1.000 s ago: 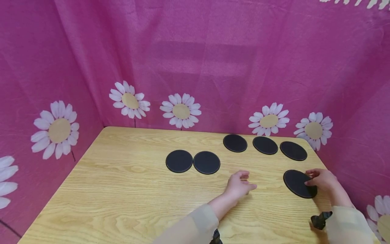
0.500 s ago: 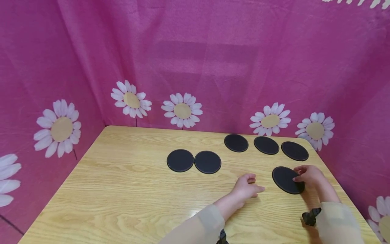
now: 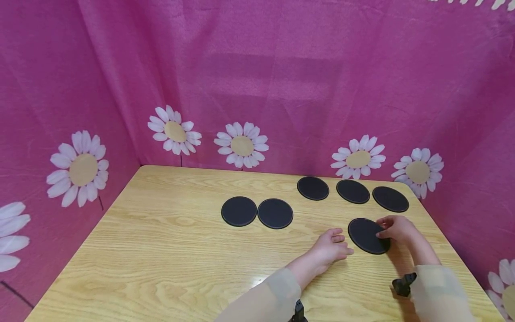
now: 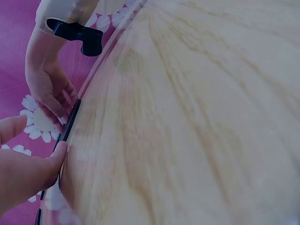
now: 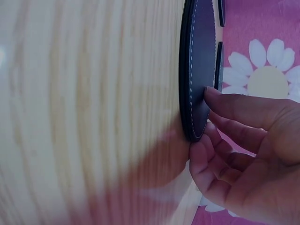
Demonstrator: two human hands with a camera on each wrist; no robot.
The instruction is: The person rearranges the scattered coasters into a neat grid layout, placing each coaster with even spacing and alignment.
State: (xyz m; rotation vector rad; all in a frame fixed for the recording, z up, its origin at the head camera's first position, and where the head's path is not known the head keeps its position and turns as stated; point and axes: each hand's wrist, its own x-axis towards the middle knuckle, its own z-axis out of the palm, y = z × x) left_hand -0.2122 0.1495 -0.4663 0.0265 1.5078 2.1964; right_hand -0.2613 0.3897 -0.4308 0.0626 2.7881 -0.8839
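My right hand pinches a black round coaster at its right edge, thumb on top and fingers at the rim. In the right wrist view this coaster has pale stitching and a layered edge, like more than one coaster stacked, low over the table. My left hand is beside its left side with fingers loosely extended, holding nothing. The left wrist view catches the left thumb close to the coaster's dark edge. Two more coasters lie side by side to the left, a left one and a right one.
Along the back right of the wooden table lies a row of three coasters: a left one, a middle one and a right one. A pink cloth with white daisies surrounds the table's back and sides.
The right hand has moved left with the coaster, from near the table's right side toward the left hand. My left hand has shifted slightly right, and the gap between it and the coaster has narrowed.
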